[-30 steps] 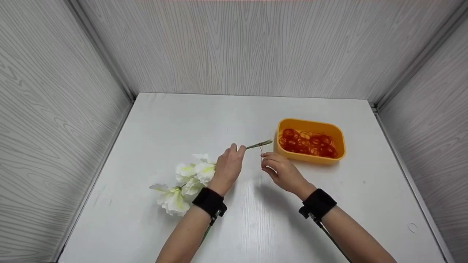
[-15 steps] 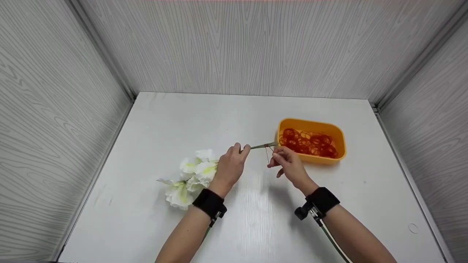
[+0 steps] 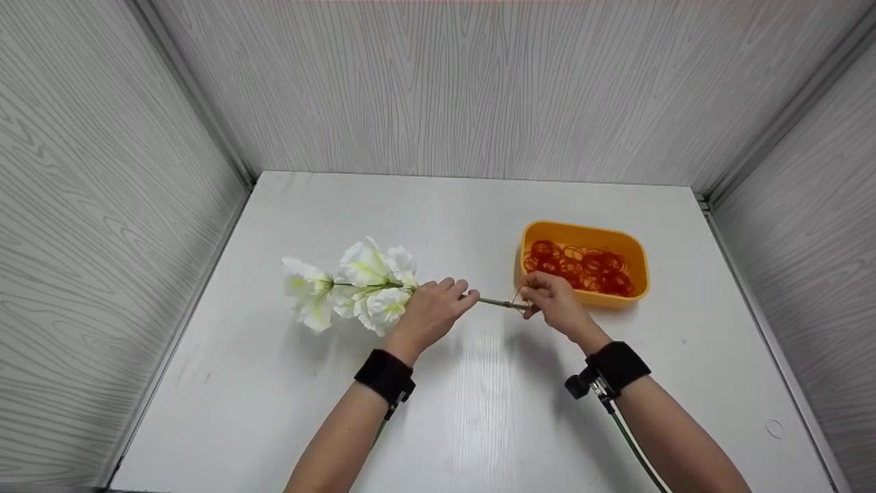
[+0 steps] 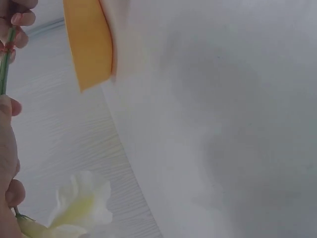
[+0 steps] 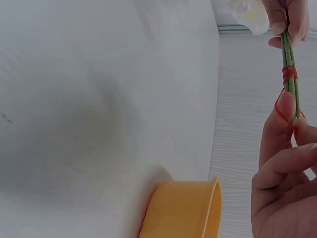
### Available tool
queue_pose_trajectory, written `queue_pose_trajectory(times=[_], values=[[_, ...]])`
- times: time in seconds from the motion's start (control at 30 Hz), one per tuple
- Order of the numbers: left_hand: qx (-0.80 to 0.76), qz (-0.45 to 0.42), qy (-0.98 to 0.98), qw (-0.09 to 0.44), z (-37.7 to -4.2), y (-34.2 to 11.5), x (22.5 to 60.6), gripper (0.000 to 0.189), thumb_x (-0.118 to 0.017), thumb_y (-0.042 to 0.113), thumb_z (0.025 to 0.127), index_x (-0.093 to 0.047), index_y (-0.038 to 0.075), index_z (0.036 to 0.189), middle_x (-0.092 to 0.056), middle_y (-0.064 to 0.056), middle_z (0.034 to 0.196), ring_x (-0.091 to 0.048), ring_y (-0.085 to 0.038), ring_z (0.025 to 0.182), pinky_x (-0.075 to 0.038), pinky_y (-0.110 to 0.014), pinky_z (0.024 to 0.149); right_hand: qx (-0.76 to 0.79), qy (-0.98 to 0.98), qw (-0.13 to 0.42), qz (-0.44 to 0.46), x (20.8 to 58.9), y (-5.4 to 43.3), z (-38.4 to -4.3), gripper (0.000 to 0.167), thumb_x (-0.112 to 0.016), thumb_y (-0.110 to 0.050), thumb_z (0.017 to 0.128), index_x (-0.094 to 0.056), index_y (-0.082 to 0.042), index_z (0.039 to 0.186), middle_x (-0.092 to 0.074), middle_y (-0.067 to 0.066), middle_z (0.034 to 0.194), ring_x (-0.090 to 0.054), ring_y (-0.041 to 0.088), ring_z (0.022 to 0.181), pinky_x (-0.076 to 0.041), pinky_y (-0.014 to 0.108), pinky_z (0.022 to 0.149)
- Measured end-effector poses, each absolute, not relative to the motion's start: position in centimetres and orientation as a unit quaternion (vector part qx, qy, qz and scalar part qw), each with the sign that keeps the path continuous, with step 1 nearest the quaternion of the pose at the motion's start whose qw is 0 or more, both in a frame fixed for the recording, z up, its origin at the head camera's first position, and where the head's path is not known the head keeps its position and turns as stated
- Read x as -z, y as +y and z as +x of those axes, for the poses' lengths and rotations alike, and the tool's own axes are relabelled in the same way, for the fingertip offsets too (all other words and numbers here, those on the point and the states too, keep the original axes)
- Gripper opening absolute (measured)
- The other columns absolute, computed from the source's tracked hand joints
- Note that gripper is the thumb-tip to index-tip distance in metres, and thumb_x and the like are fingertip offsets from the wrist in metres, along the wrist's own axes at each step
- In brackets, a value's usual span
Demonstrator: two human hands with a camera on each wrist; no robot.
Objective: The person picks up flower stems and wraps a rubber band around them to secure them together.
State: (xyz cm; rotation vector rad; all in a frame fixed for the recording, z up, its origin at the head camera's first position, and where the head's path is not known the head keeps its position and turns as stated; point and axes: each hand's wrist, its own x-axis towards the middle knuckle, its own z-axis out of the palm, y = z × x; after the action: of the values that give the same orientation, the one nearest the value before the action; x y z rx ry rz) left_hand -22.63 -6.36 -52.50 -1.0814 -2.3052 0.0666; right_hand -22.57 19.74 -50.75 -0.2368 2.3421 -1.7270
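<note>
White artificial flowers (image 3: 366, 263) with yellow-green centres point left in the head view. My left hand (image 3: 432, 311) grips their green stems (image 5: 288, 49) below the blooms, and the stem ends reach toward my right hand (image 3: 560, 305). A red rubber band (image 5: 290, 73) is wound round the stems near those ends. In the right wrist view, a loose loop of it is stretched over the fingers of my right hand, with thumb and fingers close round the stem ends. The loop's far side is partly hidden by the fingers.
An orange container (image 3: 642, 277) with many red rubber bands (image 3: 582, 266) stands just behind and right of my right hand. A thin ring (image 3: 774, 428) lies on the white table (image 3: 328, 438) at the right. Pale wood-grain walls (image 3: 438, 89) stand at the back and sides.
The flowers have swung up and away from me, and the stem ends have dropped and moved right. My right hand has shifted right, its fingers now closer to the stem ends.
</note>
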Motion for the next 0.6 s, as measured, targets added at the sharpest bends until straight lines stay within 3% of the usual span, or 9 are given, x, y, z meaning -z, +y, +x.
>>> queue_pose_trajectory(times=[0.1,0.33,0.6], values=[[-0.038,-0.385,-0.872,0.299,-22.5,-6.1,52.9,0.017,-0.053,0.007,0.094,-0.064,0.019,0.101,-0.058,0.0,0.087,-0.058,-0.017,0.07,-0.043,-0.026,0.049,0.561,0.818,0.092,-0.089,50.9,19.4,-22.3,0.015,-0.058,-0.001,0.097,-0.06,0.009,0.107,-0.057,0.018,0.095,-0.066,0.026,0.066,-0.057,0.034,0.066],[-0.074,-0.336,-0.897,0.279,-21.8,-4.7,53.3,0.012,-0.059,0.015,0.094,-0.066,0.018,0.103,-0.057,0.0,0.085,-0.059,-0.016,0.068,-0.044,-0.027,0.046,0.481,0.871,0.056,-0.09,51.0,17.4,-21.2,0.004,-0.059,0.001,0.095,-0.063,0.002,0.096,-0.061,0.016,0.09,-0.068,0.021,0.066,-0.057,0.033,0.065],[-0.09,-0.326,-0.905,0.259,-20.9,-2.3,53.6,0.011,-0.061,0.018,0.093,-0.067,0.017,0.102,-0.057,0.0,0.084,-0.059,-0.015,0.068,-0.045,-0.026,0.046,0.396,0.908,-0.06,-0.125,51.0,14.1,-19.7,0.005,-0.065,0.003,0.091,-0.067,-0.001,0.088,-0.066,0.01,0.085,-0.069,0.019,0.064,-0.055,0.028,0.06]])
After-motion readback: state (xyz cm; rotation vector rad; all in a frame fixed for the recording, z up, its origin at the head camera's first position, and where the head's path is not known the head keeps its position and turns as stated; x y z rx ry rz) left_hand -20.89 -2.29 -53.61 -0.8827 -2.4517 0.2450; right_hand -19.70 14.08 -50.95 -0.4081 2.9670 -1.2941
